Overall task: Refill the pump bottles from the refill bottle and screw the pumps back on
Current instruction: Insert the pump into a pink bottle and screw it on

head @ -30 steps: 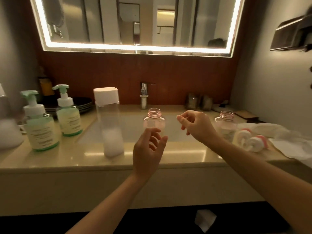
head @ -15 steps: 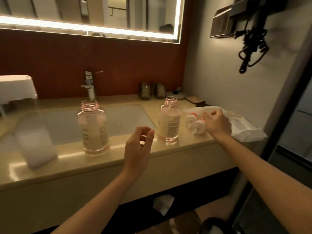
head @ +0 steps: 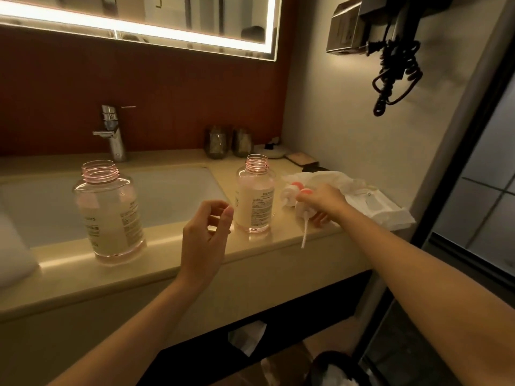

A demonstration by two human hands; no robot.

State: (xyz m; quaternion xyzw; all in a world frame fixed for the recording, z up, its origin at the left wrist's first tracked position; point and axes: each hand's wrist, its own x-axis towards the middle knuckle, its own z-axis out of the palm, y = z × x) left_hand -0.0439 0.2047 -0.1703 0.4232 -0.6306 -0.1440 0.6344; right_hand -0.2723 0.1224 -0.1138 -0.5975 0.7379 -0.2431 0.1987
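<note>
Two clear pink-tinted pump bottles stand uncapped on the beige counter (head: 167, 263), both holding pale liquid. The larger bottle (head: 110, 211) is at the left by the basin, the smaller bottle (head: 255, 197) to its right. My right hand (head: 323, 203) grips a white pump head (head: 302, 210) with a pink top, its dip tube hanging down over the counter edge. A second pump head (head: 291, 190) lies behind it on a white tissue (head: 362, 196). My left hand (head: 206, 238) hovers empty with loosely curled fingers just left of the smaller bottle. A blurred white refill bottle (head: 11, 246) shows at the far left edge.
A basin (head: 172, 196) and chrome tap (head: 113, 135) sit behind the bottles. Two dark glasses (head: 230, 142) and a small dish stand at the back right. A wall-mounted hairdryer with coiled black cord (head: 393, 68) hangs at the right. A lit mirror runs above.
The view has swung right. My right hand reached to the pump heads on the tissue and has lifted one, so its tube now hangs free. My left hand stayed hovering.
</note>
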